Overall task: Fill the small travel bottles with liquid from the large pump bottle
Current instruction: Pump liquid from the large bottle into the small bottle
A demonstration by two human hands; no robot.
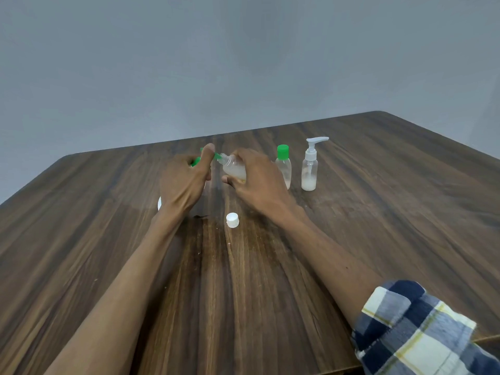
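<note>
My right hand (257, 182) grips a small clear uncapped bottle (234, 169) holding whitish liquid. It is tilted left, its mouth against a green funnel-like piece (217, 156). My left hand (186, 180) curls round that green piece and hides most of it; whatever sits under it cannot be made out. A second small bottle with a green cap (283, 166) stands upright just right of my right hand. The clear pump bottle (309, 169) with a white pump head stands further right, a little white liquid at its bottom.
A loose white cap (232, 220) lies on the wooden table (378, 212) between my wrists. Another white object (159, 203) peeks out behind my left wrist. The table's far edge runs close behind the bottles, with a grey wall beyond.
</note>
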